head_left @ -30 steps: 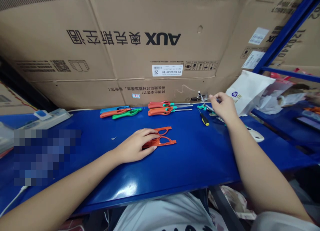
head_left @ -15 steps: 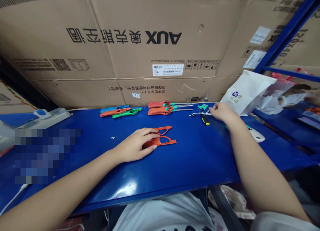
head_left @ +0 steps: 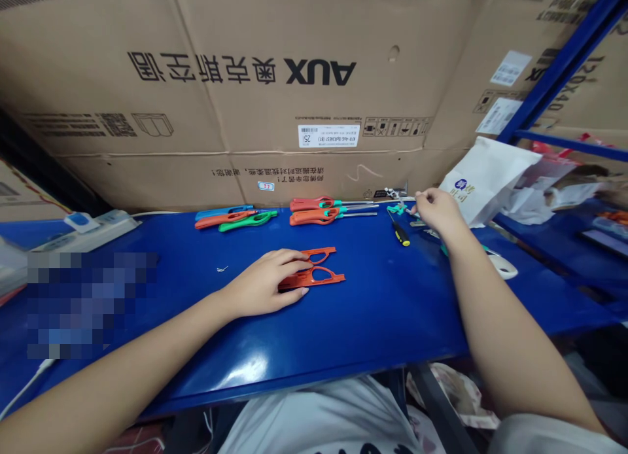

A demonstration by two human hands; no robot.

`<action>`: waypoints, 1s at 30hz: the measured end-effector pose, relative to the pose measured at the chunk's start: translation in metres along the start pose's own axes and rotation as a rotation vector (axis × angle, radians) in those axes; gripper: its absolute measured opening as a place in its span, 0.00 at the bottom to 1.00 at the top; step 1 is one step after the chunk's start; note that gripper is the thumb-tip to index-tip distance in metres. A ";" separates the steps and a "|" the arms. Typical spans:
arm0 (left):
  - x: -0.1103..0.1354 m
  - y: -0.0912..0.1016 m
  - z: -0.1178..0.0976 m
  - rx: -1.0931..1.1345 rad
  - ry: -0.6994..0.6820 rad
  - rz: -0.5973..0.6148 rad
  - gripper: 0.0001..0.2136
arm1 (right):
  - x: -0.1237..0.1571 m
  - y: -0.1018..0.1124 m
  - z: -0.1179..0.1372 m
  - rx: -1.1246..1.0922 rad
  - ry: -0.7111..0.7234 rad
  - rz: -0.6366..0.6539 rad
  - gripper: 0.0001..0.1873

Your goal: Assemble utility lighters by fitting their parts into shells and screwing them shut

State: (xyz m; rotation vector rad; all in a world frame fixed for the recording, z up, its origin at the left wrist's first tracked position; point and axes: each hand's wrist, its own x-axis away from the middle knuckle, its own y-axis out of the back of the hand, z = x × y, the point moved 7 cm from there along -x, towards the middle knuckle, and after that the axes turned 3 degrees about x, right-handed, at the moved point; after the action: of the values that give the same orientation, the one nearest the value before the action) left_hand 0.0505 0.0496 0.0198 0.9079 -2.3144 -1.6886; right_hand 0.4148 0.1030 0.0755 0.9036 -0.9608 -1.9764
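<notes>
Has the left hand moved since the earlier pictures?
No. Judged against the AUX lettering on the cardboard, the left hand stays put on the orange parts.

My left arm [head_left: 147, 367] slanted across from lower left, left hand [head_left: 267, 282] palm down, fingers loosely spread, thumb apart. And my right arm [head_left: 500, 330] stretched farther forward, right hand [head_left: 439, 212] angled inward, thumb and forefinger pinched together.

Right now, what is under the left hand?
Two orange shell pieces on the blue table; their looped ends show past the fingertips of the left hand. Their other ends, and anything beneath the palm, are covered and cannot be seen.
</notes>
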 end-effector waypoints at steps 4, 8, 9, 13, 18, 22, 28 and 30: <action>-0.002 -0.001 0.000 -0.007 0.008 -0.004 0.19 | 0.000 -0.012 -0.003 0.017 -0.038 0.150 0.16; -0.001 -0.004 0.002 -0.007 0.017 -0.004 0.21 | -0.001 -0.018 -0.006 0.075 -0.031 0.179 0.13; -0.001 -0.005 0.003 -0.006 0.018 -0.002 0.21 | -0.002 -0.019 -0.007 0.089 -0.028 0.179 0.12; 0.000 -0.005 0.005 0.002 0.011 0.011 0.21 | -0.004 -0.031 -0.013 0.141 -0.033 0.212 0.10; 0.002 -0.006 0.007 0.010 0.023 0.018 0.20 | -0.008 -0.049 -0.017 0.208 -0.009 0.228 0.04; 0.001 -0.006 0.007 0.009 0.019 0.027 0.21 | -0.008 -0.059 -0.015 0.211 0.056 0.227 0.15; 0.001 -0.004 0.005 0.018 0.008 0.022 0.20 | -0.005 -0.071 -0.011 0.170 0.099 0.274 0.08; 0.001 -0.004 0.005 0.019 0.003 0.024 0.21 | -0.005 -0.074 -0.011 0.151 0.094 0.285 0.06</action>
State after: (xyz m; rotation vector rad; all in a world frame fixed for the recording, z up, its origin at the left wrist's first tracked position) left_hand 0.0494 0.0522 0.0141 0.8820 -2.3332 -1.6580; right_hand 0.4031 0.1362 0.0096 0.8794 -1.1287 -1.6266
